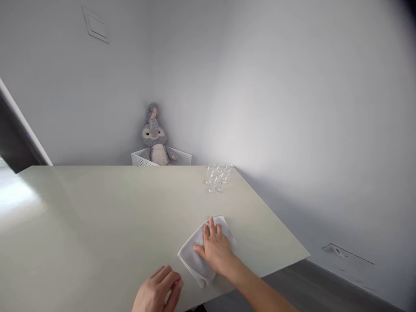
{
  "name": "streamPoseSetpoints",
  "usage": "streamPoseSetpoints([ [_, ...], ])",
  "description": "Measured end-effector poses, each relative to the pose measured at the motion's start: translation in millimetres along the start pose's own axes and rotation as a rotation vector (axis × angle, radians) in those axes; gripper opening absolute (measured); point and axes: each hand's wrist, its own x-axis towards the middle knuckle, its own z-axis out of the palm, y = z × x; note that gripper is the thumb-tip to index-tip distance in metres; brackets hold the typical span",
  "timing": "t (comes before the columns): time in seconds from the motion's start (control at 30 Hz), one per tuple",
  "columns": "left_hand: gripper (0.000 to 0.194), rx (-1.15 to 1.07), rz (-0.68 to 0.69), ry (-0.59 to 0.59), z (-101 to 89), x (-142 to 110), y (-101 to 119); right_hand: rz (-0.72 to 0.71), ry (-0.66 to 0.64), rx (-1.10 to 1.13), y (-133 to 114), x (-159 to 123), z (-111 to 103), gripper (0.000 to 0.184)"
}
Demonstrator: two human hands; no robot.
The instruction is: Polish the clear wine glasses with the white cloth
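A light grey-white cloth [191,256] lies flat, folded, on the white table near its front right edge. My right hand [217,250] rests on top of this cloth with fingers stretched out and spread, pressing rather than gripping. To the left of the cloth, by the table's front edge, my left hand [159,289] is loosely curled, fingertips drawn towards the thumb. Nothing shows in it, and it does not touch the cloth.
Several clear stemmed glasses [219,177] stand together at the table's [107,225] far right corner. Behind the far edge, a grey plush toy [155,134] sits in a white perforated basket [186,159]. A wall [325,130] runs along the right side.
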Motion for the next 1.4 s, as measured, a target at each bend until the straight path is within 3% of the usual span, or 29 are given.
streamPoseSetpoints([
  [0.1, 0.02, 0.009, 0.066, -0.079, -1.4, 25.5, 17.4, -0.087, 0.022, 0.055, -8.3, 16.4, -5.4, 0.063],
  [0.2, 0.016, 0.078, 0.007, -0.165, 5.2, 45.3, 21.5, -0.156, 0.007, 0.106, -0.1, 22.0, -9.4, 0.052],
  [0.27, 0.011, 0.118, -0.042, -0.22, 8.2, 53.0, 15.5, -0.172, -0.017, 0.13, 13.8, 19.1, -11.2, 0.049],
  [0.43, 0.028, 0.143, -0.04, -0.33, -2.4, 70.2, -6.8, -0.21, -0.054, 0.194, 52.3, 3.4, -14.1, 0.049],
  [0.57, 0.031, 0.035, -0.002, -0.405, -12.3, 98.2, -18.5, -0.19, 0.008, 0.398, 67.5, 19.3, -24.4, 0.043],
  [0.67, 0.032, -0.097, -0.056, -0.315, -5.7, 118.5, -29.4, -0.043, 0.152, 0.709, 73.9, 60.2, -31.3, 0.042],
  [0.77, 0.037, -0.263, -0.232, -0.15, 10.7, 127.4, -45.9, 0.168, 0.248, 1.107, 80.3, 110.1, -29.5, 0.05],
  [0.83, 0.038, -0.43, -0.389, -0.054, 20.9, 127.6, -58.3, 0.216, 0.307, 1.218, 83.2, 138.0, -24.3, 0.055],
  [0.93, 0.036, -0.621, -0.51, 0.052, 29.2, 125.1, -73.9, 0.208, 0.353, 1.267, 82.6, 165.0, -14.6, 0.053],
  [1.07, 0.028, -0.63, -0.58, 0.165, 34.2, 124.9, -85.7, 0.181, 0.343, 1.333, 69.9, 179.5, -3.8, 0.031],
  [1.2, 0.024, -0.544, -0.577, 0.264, 39.6, 126.7, -93.9, 0.129, 0.279, 1.369, 45.9, 180.3, 4.1, 0.023],
  [1.3, 0.025, -0.476, -0.622, 0.308, 39.2, 127.4, -98.6, 0.114, 0.226, 1.364, 31.9, 177.8, 6.8, 0.031],
  [1.4, 0.028, -0.447, -0.679, 0.296, 34.8, 128.1, -98.9, 0.178, 0.256, 1.335, 32.7, 180.9, 4.3, 0.047],
])
